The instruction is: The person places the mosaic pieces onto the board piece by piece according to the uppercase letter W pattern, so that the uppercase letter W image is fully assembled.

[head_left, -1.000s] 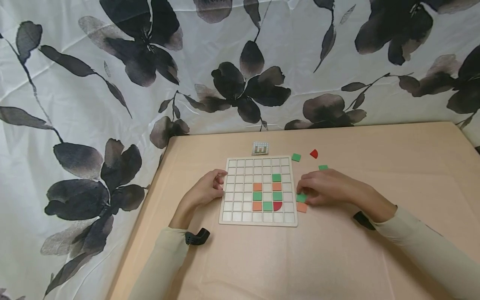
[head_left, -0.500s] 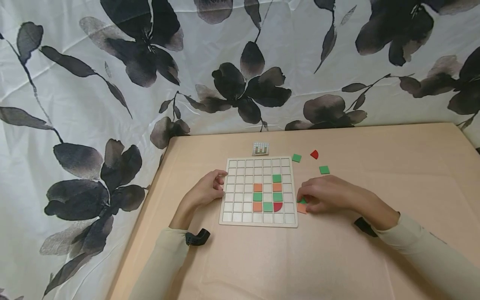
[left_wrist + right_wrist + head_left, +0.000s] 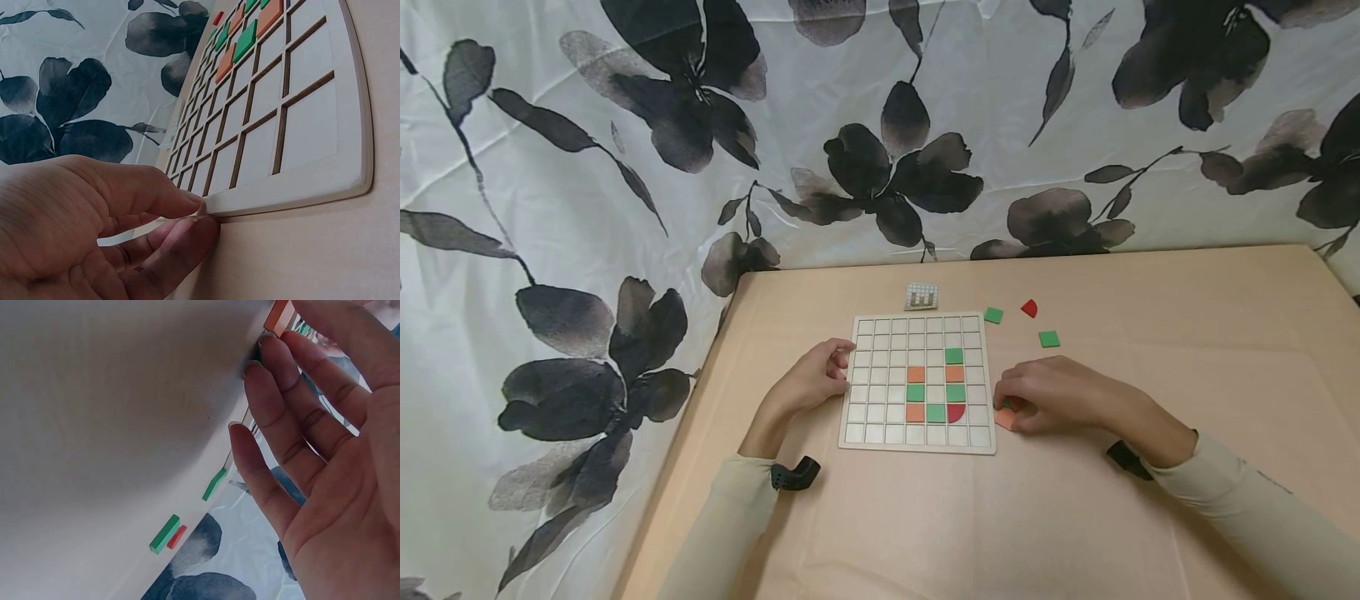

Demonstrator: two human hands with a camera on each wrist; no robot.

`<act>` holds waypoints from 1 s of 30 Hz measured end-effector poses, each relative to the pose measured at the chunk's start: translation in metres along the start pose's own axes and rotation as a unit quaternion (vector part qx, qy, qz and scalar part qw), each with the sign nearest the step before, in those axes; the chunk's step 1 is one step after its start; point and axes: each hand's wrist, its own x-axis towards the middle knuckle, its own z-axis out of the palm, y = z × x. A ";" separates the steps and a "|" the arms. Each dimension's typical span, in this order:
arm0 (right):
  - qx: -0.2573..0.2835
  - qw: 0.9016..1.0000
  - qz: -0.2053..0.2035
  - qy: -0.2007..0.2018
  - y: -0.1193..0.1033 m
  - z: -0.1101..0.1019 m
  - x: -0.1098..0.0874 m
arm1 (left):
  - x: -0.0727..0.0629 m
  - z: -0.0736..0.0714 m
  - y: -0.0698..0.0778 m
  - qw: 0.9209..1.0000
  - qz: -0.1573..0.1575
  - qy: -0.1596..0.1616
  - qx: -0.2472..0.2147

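Observation:
A pale square grid board (image 3: 880, 329) lies on the table, with green and orange square tiles and one red rounded tile set in its cells. At its left edge is my left hand (image 3: 808, 379), holding the rim with thumb and fingertips (image 3: 203, 234). Beside the right edge, my right hand (image 3: 1060, 396) pinches an orange tile (image 3: 1005, 419) between thumb and finger. In the right wrist view the orange tile (image 3: 279, 315) is tipped up on its edge. Just behind the fingertips a green tile (image 3: 258, 353) is mostly hidden.
Beyond the board lies a small card (image 3: 921, 297) printed with a grid pattern. Two loose green tiles, one nearer the board (image 3: 993, 316) and one farther right (image 3: 1048, 339), lie near a red wedge tile (image 3: 1029, 308). A floral cloth (image 3: 857, 100) hangs behind the table.
My right hand has moved slightly toward me, from the green tile to the orange one, which has tipped from lying flat. A green tile farther back is now fully uncovered. My left hand stays put.

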 end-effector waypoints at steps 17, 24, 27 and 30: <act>-0.043 0.999 0.019 0.021 -0.002 0.003 0.002 | -0.001 0.000 0.000 1.000 0.003 0.001 0.000; -0.040 0.999 0.027 0.024 0.003 0.001 0.001 | -0.001 0.000 0.000 1.000 0.003 0.002 -0.002; -0.038 0.999 0.027 0.023 0.003 0.002 0.002 | -0.001 0.000 0.000 1.000 0.004 0.003 -0.001; -0.039 0.999 0.025 0.024 0.004 0.002 0.003 | -0.001 0.000 0.000 1.000 0.002 0.005 0.003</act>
